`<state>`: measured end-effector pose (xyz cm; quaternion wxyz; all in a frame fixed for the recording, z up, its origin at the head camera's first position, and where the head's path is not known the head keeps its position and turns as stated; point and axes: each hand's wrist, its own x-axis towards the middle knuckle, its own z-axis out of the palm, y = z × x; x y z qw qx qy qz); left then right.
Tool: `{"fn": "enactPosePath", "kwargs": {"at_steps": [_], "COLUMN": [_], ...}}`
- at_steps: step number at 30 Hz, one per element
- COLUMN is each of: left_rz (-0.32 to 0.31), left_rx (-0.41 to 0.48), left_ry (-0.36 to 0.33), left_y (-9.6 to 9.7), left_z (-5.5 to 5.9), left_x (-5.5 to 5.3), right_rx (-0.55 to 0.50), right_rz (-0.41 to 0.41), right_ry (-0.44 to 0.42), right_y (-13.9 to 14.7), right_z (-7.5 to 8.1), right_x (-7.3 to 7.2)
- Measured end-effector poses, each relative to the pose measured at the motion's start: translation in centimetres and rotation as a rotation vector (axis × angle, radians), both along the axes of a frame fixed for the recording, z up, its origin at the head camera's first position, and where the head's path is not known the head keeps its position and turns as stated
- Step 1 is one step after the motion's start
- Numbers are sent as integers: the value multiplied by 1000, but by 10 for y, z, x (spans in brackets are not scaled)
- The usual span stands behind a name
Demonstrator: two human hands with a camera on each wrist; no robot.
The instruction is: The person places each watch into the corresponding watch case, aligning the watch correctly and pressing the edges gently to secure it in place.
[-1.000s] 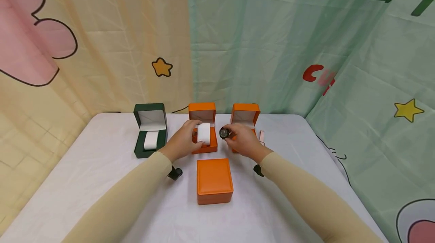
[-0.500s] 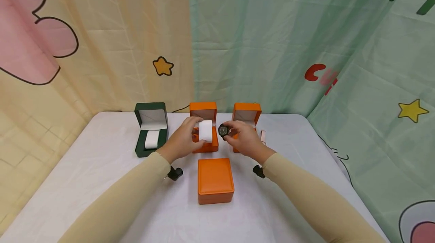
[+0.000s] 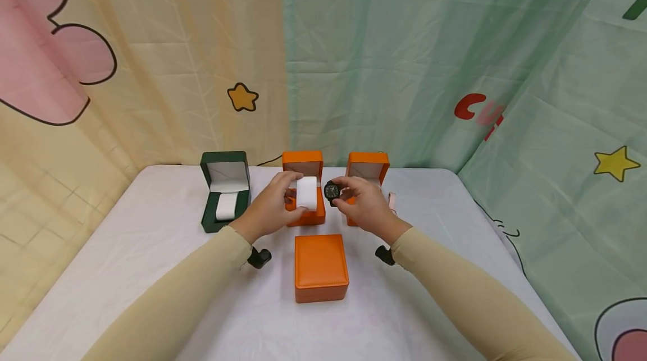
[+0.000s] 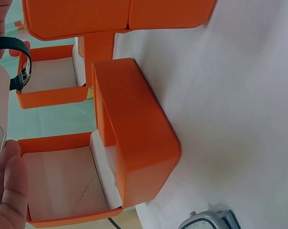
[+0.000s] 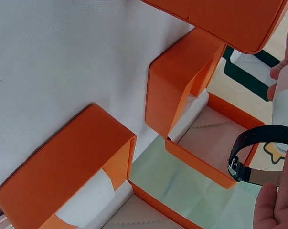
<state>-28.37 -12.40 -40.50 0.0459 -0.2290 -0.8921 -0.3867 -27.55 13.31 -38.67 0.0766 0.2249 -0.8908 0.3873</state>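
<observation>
In the head view my left hand (image 3: 268, 206) grips a white watch cushion (image 3: 306, 193) by its ends, raised in front of the open middle orange watch box (image 3: 302, 158). Just to its right, my right hand (image 3: 369, 209) pinches a black watch (image 3: 331, 191) with the dial facing me. The watch and cushion are apart. The right wrist view shows the black strap (image 5: 238, 152) as a closed loop beside the cushion (image 5: 284, 114). From the left wrist view, the middle box (image 4: 139, 129) has no cushion inside.
A closed orange box (image 3: 320, 263) stands in front. Right of centre is an open orange box (image 3: 368, 157) with a white cushion (image 5: 89, 202). An open green box (image 3: 224, 157) holds another cushion. A pink strap (image 3: 391, 200) lies far right; a grey watch (image 4: 201, 223) lies on the cloth.
Both hands have risen slightly, with the cushion and watch lifted a little. The black watch has moved slightly left, closer to the cushion. The boxes stay in place.
</observation>
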Motion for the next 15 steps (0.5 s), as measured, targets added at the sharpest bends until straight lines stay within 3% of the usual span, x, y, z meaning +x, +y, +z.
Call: {"fn": "enactPosePath", "kwargs": {"at_steps": [15], "left_rz": [-50], "left_rx": [5], "left_ry": [33], "left_y": [5], "left_z": [5], "left_x": [6], "right_rx": [-20], "right_rz": [18], "right_ry": [29], "right_y": [-1], "right_z": [-2], "right_x": [-1]}}
